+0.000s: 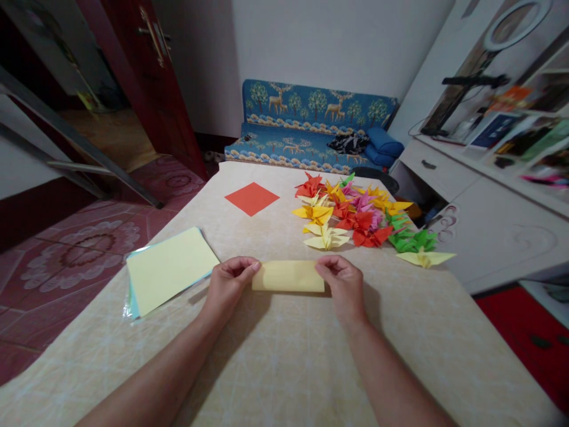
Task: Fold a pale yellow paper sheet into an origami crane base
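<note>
A pale yellow sheet of origami paper (288,277), folded into a wide rectangle, is held between my two hands just above the table. My left hand (229,281) pinches its upper left corner between thumb and fingers. At the upper right corner, my right hand (344,284) grips it the same way. To the left of my left hand lies a stack of square paper (171,270), pale yellow on top with blue-green edges and clear wrapping showing beneath. A single red paper square (252,198) lies flat farther back.
Several folded paper cranes (355,216) in red, yellow, orange, pink and green crowd the table's back right. Beyond the cream tablecloth (284,356) stands a blue patterned sofa (288,139). A white cabinet (498,207) is on the right, a red door (146,77) on the left.
</note>
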{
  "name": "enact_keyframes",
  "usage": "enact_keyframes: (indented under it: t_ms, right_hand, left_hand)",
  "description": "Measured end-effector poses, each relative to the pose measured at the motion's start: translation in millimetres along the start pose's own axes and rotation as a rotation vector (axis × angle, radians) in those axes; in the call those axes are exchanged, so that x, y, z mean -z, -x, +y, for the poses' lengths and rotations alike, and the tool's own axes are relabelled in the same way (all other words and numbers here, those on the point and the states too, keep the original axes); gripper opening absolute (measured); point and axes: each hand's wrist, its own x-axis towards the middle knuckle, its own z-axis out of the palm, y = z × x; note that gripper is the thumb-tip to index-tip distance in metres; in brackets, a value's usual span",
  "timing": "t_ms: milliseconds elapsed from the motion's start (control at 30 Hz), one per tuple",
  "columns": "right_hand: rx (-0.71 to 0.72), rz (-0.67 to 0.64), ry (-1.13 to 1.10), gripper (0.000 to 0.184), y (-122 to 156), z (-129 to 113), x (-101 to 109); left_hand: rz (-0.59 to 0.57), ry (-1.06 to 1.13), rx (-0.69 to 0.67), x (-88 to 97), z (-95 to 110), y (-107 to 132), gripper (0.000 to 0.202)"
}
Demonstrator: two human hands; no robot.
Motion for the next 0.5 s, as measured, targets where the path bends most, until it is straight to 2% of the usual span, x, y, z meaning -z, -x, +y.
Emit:
enact_keyframes:
  t_ms: [133, 233, 333, 433, 500]
  right_hand:
    - [0.323, -0.034, 0.211, 0.001, -5, -6, 8]
    - [0.533, -0.128, 0.314, 0.007, -10, -11, 20]
    - [0.646, -0.274, 0.447, 0.013, -15, -13, 38]
    - [0.719, -0.522, 0.547, 0.019, -19, -13, 60]
    - [0.728, -0.636, 0.600, 0.019, -21, -10, 74]
  left_hand:
    - [-0.051, -0.136, -0.355, 6.5, 7, 0, 0.008]
    - [-0.141, -0.262, -0.576, 10.8, 12, 3, 0.005]
    - [-0.277, -0.379, -0.677, 11.1, 13, 7, 0.011]
    - [-0.489, -0.463, -0.809, 6.3, 11, 10, 0.015]
    - [-0.615, -0.516, -0.858, 1.0, 9, 12, 0.016]
